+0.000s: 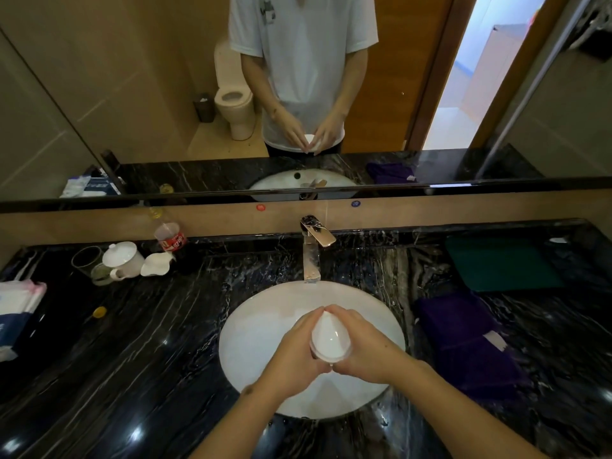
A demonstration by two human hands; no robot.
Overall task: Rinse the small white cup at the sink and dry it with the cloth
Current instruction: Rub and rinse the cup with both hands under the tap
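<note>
The small white cup (330,341) is held over the middle of the white oval sink (258,329), its opening facing up toward me. My left hand (298,347) wraps its left side and my right hand (362,342) wraps its right side, fingertips meeting at the cup's far edge. The metal faucet (312,250) stands behind the basin; no water stream shows. A folded purple cloth (463,339) lies on the black marble counter to the right of the sink.
A green folded cloth (500,263) lies at the back right. At the back left stand a lidded white mug (123,260), a glass (86,260), a white dish (155,264) and a cola bottle (170,238). Packets (16,309) sit at the left edge. A mirror spans the wall.
</note>
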